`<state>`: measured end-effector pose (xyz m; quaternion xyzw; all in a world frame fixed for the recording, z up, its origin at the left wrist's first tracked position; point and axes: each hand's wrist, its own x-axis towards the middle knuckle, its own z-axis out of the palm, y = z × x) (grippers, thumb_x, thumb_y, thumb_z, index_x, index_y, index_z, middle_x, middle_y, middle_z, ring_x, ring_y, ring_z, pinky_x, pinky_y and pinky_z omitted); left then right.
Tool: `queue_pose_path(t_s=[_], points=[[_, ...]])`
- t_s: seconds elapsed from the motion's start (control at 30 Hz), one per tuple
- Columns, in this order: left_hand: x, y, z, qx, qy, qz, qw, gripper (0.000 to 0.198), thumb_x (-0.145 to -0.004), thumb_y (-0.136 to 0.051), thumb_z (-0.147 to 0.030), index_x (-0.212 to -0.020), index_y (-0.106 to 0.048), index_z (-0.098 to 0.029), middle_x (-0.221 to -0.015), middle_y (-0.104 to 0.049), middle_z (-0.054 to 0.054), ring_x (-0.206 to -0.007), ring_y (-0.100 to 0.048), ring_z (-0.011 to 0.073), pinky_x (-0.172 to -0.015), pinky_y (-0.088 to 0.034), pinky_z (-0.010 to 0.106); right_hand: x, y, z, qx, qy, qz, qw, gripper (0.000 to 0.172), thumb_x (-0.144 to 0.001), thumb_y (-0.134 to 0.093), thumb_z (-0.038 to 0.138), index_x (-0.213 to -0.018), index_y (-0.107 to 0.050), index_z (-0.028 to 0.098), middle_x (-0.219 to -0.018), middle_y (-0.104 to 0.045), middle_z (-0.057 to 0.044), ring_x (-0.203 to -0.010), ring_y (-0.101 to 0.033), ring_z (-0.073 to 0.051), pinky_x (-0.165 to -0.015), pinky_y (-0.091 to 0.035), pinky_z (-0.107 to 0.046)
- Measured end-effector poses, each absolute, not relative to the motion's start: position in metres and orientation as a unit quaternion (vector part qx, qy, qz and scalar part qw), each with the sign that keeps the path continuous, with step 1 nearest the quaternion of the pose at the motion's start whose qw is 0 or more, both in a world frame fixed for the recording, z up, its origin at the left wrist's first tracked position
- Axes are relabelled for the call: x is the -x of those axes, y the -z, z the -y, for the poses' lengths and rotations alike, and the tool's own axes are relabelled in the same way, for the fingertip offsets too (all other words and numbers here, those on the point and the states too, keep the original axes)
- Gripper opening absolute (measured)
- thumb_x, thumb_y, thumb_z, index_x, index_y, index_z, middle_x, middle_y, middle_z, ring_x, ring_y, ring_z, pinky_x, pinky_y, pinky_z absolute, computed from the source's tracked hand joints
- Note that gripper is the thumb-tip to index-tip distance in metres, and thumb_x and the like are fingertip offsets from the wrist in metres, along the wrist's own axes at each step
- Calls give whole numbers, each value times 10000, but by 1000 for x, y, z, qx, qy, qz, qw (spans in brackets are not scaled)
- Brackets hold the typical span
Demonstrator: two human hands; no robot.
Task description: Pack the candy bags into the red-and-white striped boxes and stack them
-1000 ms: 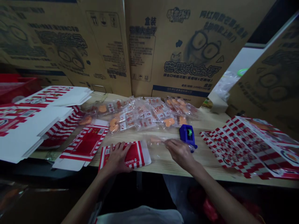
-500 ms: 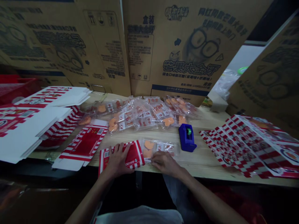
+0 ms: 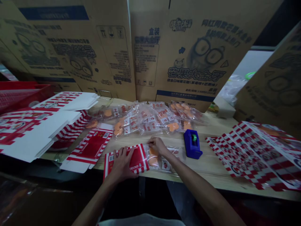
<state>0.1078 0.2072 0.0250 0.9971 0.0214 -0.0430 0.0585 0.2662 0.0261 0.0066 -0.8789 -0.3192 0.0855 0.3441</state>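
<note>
A flat red-and-white striped carton [image 3: 138, 157] lies at the near edge of the wooden table [image 3: 207, 166]. My left hand [image 3: 121, 164] rests flat on it with fingers spread. Just to its right lies a clear packet of orange snacks [image 3: 162, 158], partly over the carton's white flap. My right hand [image 3: 158, 145] is on the packet's far corner, fingers curled on the plastic. A pile of similar clear snack packets [image 3: 150, 117] lies behind.
A blue tape dispenser [image 3: 192, 143] stands right of the packet. Another flat striped carton [image 3: 90, 147] lies to the left, beside stacks of folded cartons [image 3: 35, 125]. Checked red-and-white sheets [image 3: 254, 153] fan out at right. Large brown cardboard boxes [image 3: 188, 53] wall the back.
My right hand pulled a snack packet from near the tape dispenser to the carton's right side, then shifted to the packet's far corner. My left hand stayed on the carton.
</note>
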Motion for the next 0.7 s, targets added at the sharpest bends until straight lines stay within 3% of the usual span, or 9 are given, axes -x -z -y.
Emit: queue_pose_path(t_s=[0.23, 0.37, 0.47, 0.7], points=[[-107, -16, -209, -997, 43, -20, 60, 1191, -417, -782, -586, -1453, -322, -219, -1463, -337, 196, -1334, -273, 419, -1100, -79, 631, -245, 1, -31, 857, -95, 321, 392, 298, -681, -520, 8, -758, -731, 204, -899, -712, -28, -936, -615, -203, -991, -341, -431], [-108, -19, -209, -997, 53, -18, 56, 1192, -423, -776, -584, -1459, -309, -227, -1465, -340, 194, -1338, -278, 420, -1105, -82, 623, -232, 15, -41, 811, -69, 232, 533, 284, -730, -426, 51, -839, -650, 186, -858, -683, -37, -844, -624, -173, -884, -444, -351], [-110, -21, -209, -997, 63, -12, 50, 1196, -426, -771, -593, -1462, -305, -218, -1472, -328, 210, -1347, -269, 423, -1100, -80, 632, -225, 23, -46, 776, -16, 147, 612, 242, -742, -402, 113, -915, -547, 199, -964, -633, -54, -912, -603, -170, -836, -473, -307], [-112, -18, -208, -997, 68, 4, 44, 1212, -440, -762, -610, -1474, -277, -206, -1475, -321, 225, -1357, -257, 421, -1098, -76, 639, -228, -1, -42, 749, 1, 156, 643, 65, -775, -479, 240, -801, -524, 202, -993, -644, -73, -967, -606, -196, -877, -477, -320]])
